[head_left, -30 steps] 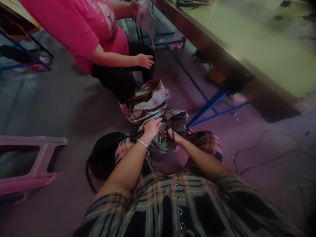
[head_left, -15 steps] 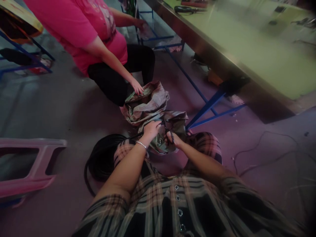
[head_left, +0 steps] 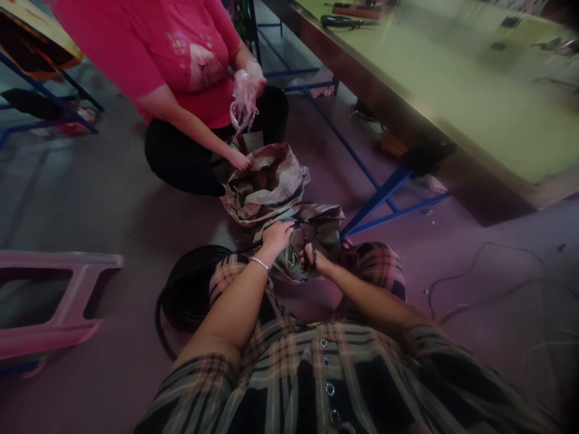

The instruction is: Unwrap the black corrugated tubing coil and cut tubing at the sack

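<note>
Where the head view looks down past a plaid shirt (head_left: 289, 374), the left hand (head_left: 277, 234) pinches the black cable (head_left: 245, 246) over a crumpled bag (head_left: 266, 187). The right hand (head_left: 318, 261) is closed through the loops of the scissors (head_left: 309, 252), blades just beside those fingers. A slip could nick a fingertip or the thin, crinkly plastic. Smooth and rubbery, the cable runs to a round coil (head_left: 183, 295).

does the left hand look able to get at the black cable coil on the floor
Probably yes: the cable coil lies uncovered by the knee, close to the left hand, which is busy at the bag.
</note>
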Available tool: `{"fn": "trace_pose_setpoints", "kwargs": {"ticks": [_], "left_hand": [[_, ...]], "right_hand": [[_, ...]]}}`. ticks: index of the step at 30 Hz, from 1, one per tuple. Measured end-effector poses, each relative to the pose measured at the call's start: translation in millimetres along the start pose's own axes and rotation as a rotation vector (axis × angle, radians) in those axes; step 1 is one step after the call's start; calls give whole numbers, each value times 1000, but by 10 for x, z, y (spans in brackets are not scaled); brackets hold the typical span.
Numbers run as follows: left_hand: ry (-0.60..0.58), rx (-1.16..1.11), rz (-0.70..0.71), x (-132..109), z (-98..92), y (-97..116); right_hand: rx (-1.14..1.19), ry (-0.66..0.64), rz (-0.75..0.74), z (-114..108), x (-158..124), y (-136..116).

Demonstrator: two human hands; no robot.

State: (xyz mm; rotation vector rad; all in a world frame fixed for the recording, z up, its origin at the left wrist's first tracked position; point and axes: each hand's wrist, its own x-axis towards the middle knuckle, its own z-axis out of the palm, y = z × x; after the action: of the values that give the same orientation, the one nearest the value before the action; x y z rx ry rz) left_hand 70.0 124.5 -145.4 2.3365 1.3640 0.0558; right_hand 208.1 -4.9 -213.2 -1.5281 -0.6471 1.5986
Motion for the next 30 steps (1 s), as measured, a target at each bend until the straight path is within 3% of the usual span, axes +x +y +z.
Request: {"fn": "trace_pose_setpoints", "kwargs": {"ticks": [6, 30], "left_hand": [[-5, -16, 8, -5, 19, -10], [-41, -6, 9, -13, 14, 32]], "right_hand": [[-23, -70, -18, -33, 32, 24], [-1, -55, 42, -9, 129, 127]]}}
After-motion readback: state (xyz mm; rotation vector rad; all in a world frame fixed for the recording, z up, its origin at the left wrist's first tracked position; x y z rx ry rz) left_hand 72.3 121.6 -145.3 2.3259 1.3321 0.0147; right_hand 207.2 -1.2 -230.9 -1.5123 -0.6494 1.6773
